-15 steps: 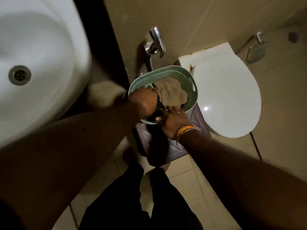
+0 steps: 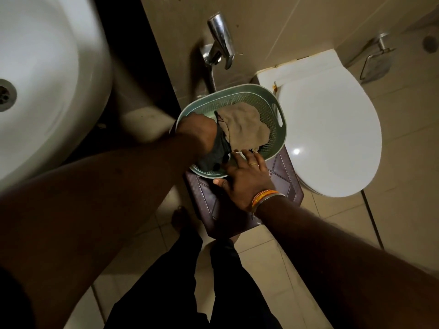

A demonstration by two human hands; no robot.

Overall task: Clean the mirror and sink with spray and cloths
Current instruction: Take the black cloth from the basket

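Both hands are down in a green perforated basket (image 2: 273, 108) sitting on a dark brown stool (image 2: 287, 184), between the white sink (image 2: 47, 74) at left and the closed toilet (image 2: 330, 138) at right. Left hand (image 2: 198, 132) is inside the basket's near-left part, closed around a dark grey cloth (image 2: 217, 154); fingers are hidden behind the knuckles, so how tight the grip is cannot be told. Right hand (image 2: 244, 180) rests on the basket's near rim, fingers loosely spread and reaching over the edge toward the cloths, thumb under the rim; it seems to steady the basket, not clearly gripping anything. A tan cloth (image 2: 242, 129) lies crumpled in the middle of the basket, overlapping the grey one. No spray bottle is visible; the mirror is out of view.

Step looks like fetching cloths, early in the task. To do it well: keep the right hand pinning the rim so the light basket doesn't slide off the stool, lift the grey cloth straight up so it peels free of the tan one rather than dragging it over the edge, then take the tan cloth separately. A chrome tap (image 2: 219, 36) hangs above the far rim, so lift toward the near side.
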